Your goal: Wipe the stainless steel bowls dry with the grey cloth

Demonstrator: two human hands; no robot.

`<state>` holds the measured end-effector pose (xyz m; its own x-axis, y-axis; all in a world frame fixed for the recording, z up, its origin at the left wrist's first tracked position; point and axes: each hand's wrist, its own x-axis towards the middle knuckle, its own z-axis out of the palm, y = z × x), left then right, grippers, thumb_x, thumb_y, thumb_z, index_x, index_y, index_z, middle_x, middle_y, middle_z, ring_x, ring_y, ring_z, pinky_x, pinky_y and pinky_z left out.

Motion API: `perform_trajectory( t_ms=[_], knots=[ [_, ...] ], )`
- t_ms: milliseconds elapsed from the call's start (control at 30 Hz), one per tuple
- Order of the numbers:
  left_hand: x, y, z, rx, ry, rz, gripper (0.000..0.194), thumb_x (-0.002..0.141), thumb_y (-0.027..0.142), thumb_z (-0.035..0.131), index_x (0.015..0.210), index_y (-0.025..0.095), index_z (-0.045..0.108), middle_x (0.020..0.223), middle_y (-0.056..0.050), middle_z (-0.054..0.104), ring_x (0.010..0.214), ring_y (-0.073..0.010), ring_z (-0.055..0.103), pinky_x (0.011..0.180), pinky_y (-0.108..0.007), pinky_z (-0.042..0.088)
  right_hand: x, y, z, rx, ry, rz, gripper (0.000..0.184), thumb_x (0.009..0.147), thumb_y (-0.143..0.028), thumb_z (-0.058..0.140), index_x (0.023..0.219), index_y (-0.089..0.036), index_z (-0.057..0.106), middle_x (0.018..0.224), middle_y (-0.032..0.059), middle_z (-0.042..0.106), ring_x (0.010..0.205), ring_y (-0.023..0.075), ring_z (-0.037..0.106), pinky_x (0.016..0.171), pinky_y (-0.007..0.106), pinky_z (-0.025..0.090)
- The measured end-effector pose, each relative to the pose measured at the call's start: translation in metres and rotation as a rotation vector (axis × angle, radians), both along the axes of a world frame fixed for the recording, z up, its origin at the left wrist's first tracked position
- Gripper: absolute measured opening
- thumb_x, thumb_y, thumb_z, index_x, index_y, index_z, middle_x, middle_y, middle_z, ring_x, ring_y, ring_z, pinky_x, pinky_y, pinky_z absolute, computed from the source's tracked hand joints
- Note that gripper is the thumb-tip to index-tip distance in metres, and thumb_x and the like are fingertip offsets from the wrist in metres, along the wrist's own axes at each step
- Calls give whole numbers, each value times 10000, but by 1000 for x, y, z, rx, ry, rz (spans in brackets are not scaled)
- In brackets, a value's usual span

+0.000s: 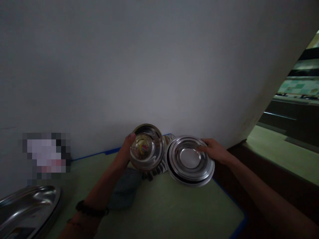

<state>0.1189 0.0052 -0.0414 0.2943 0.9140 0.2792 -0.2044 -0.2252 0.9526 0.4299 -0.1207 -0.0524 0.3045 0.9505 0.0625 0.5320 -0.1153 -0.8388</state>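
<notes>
My left hand (127, 149) grips the left rim of a shiny steel bowl (149, 151), thumb on the edge; a small coloured patch shows at the bowl's bottom. A stack of round steel plates (190, 158) is in my right hand (211, 150), whose thumb lies over the inner rim while the other fingers are hidden below. Bowl and stack are side by side, very close together, above the table. Partly covered beneath them are several metal pieces like spoons (156, 170); their exact kind is hard to make out.
The pale green table (164, 205) has a blue edge and meets a white wall (159, 66). A dark folded cloth (126, 189) lies near my left forearm. At the lower left is a large steel tray (37, 202), with a blurred-out patch above it. Dark floor shows at right.
</notes>
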Motion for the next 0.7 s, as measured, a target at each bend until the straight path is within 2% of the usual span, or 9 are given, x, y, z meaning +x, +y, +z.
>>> perform_trajectory(
  t_ms=[133, 233, 300, 433, 500, 567, 633, 667, 700],
  knots=[
    [3, -8, 7, -263, -19, -184, 533, 881, 567, 441, 1200, 176, 610, 1182, -96, 686, 1188, -282, 570, 1007, -414, 440, -25, 5, 19, 104, 381, -32, 245, 627, -326, 667, 804, -157, 666, 583, -14, 656, 492, 137, 579, 482, 235, 445],
    [5, -15, 12, -464, -85, -261, 534, 908, 556, 381, 1150, 151, 630, 1082, -100, 726, 1085, -277, 637, 978, -412, 462, -52, 19, 30, 136, 556, -41, 207, 593, -314, 676, 733, -167, 635, 576, -22, 641, 469, 118, 551, 477, 233, 439],
    [7, -18, 13, -545, -129, -266, 543, 913, 558, 355, 1125, 146, 638, 993, -96, 749, 1040, -274, 660, 980, -413, 458, -67, 31, 33, 168, 509, -1, 210, 625, -331, 643, 754, -166, 632, 614, -12, 641, 512, 129, 562, 517, 254, 457],
    [6, -17, 11, -565, -155, -220, 523, 906, 550, 391, 1139, 146, 627, 937, -80, 760, 1040, -257, 661, 1005, -383, 433, -87, 50, 26, 318, 35, -25, 193, 703, -310, 558, 811, -162, 619, 769, 38, 646, 705, 178, 598, 696, 332, 494],
    [4, -16, 11, -572, -150, -227, 551, 902, 563, 386, 1126, 124, 632, 917, -91, 762, 1037, -267, 660, 1006, -393, 429, -94, 55, 21, 341, -76, -52, 260, 707, -282, 554, 923, -151, 618, 918, 81, 643, 820, 203, 606, 806, 379, 488],
    [3, -16, 13, -566, -155, -260, 601, 901, 588, 354, 1116, 103, 638, 919, -108, 760, 1051, -280, 653, 1007, -409, 424, -101, 57, 16, 350, -63, -91, 478, 687, -289, 606, 1136, -133, 559, 1151, 144, 577, 992, 236, 589, 912, 405, 459],
    [3, -18, 14, -528, -162, -312, 635, 895, 612, 338, 1121, 100, 638, 958, -116, 754, 1080, -288, 637, 1009, -418, 418, -106, 57, 14, 302, 40, -93, 728, 676, -335, 663, 1328, -141, 404, 1319, 176, 470, 1122, 249, 547, 968, 408, 437],
    [4, -19, 14, -507, -161, -342, 646, 889, 624, 335, 1128, 104, 636, 984, -117, 750, 1095, -291, 628, 1010, -423, 416, -107, 57, 13, 254, 121, -53, 767, 687, -367, 670, 1356, -150, 364, 1329, 172, 473, 1129, 245, 549, 963, 404, 446],
    [6, -21, 13, -496, -153, -366, 659, 882, 637, 332, 1131, 108, 634, 1003, -118, 746, 1107, -295, 621, 1008, -428, 416, -107, 56, 13, 201, 193, 9, 731, 704, -391, 666, 1337, -157, 383, 1288, 155, 522, 1092, 237, 574, 934, 396, 468]
  ],
)
